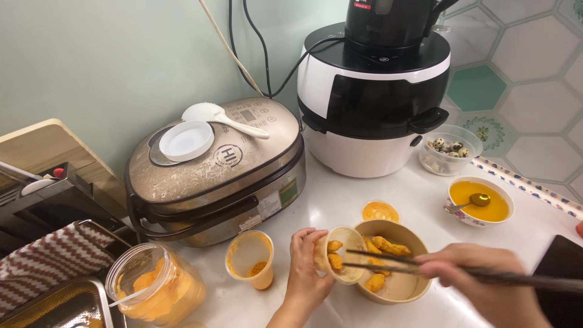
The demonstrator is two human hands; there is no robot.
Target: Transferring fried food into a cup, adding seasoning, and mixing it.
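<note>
While your left hand (306, 267) wraps its fingers around a small plastic cup (341, 261) and tips it on its side over the tan bowl (398, 290), your right hand (480, 282) has its fingers pinched together on a pair of dark chopsticks (388, 262), tips reaching into the cup's mouth. Yellow-coated pieces (388, 246) sit partly in the cup, partly in the bowl, and all of that is near the front edge of the white bench (340, 200), about the middle. Just left of your left hand there's another little cup (250, 258) with orange residue, and further left, at the front left corner, a clear jar (155, 291) of orange stuff. Behind the bowl sits a small lid (380, 211) smeared orange. Over toward the right edge you've got a patterned bowl (481, 200) of yellow liquid with a spoon in it, and a clear tub of speckled eggs (449, 149) behind that. Along the back stand a gold rice cooker (225, 164) and a black-and-white cooker (373, 97).
</note>
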